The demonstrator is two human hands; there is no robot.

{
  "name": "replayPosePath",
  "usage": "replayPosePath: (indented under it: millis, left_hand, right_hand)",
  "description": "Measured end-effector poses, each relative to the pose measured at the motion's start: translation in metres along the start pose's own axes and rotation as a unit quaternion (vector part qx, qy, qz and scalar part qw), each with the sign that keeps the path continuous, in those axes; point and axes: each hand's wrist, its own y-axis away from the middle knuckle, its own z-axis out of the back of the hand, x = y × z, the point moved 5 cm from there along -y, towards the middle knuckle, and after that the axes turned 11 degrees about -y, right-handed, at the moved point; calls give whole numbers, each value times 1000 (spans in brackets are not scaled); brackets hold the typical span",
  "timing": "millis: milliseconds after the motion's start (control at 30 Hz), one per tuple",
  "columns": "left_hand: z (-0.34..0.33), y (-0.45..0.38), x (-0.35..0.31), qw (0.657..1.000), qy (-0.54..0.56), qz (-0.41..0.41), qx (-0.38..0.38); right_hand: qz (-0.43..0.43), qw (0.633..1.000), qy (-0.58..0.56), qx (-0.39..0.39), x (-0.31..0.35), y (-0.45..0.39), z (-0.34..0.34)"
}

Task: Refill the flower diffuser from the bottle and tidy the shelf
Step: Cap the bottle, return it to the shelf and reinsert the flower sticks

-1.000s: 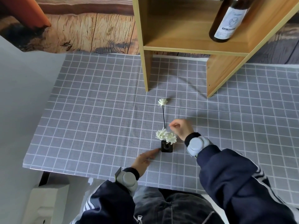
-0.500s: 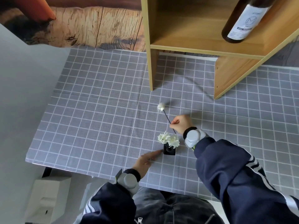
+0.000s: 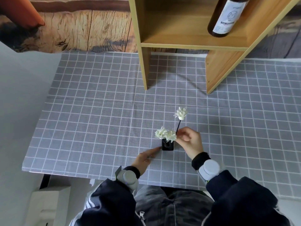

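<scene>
A small black diffuser jar [image 3: 167,145] stands on the grey checked cloth near the table's front edge, with two white flower heads [image 3: 165,134] on sticks in it. My right hand [image 3: 189,141] pinches the dark stem of a third white flower [image 3: 180,113], holding it up just right of the jar. The fingertips of my left hand [image 3: 145,158] touch the jar's left side, steadying it. A dark refill bottle [image 3: 225,17] with a white label stands on the wooden shelf [image 3: 187,44] at the back right.
The shelf's two wooden legs [image 3: 145,69] stand on the grey checked tablecloth [image 3: 89,111] behind the jar. A wood-print backdrop [image 3: 81,26] runs along the back. A white object [image 3: 48,206] sits below the table's front left corner.
My right hand has drawn one flower stick up and to the right, away from the jar. My left hand has stayed at the jar's side.
</scene>
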Motion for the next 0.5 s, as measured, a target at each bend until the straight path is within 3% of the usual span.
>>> replayPosePath:
  millis: [200,500]
  left_hand:
    - [-1,7,-9,999,24,-14,-31]
    - [1,12,-7,996,66,8,-57]
  right_hand:
    - [22,999,-23,-11,-9,10,-8]
    - [45,990,130,17,-24,16,-6]
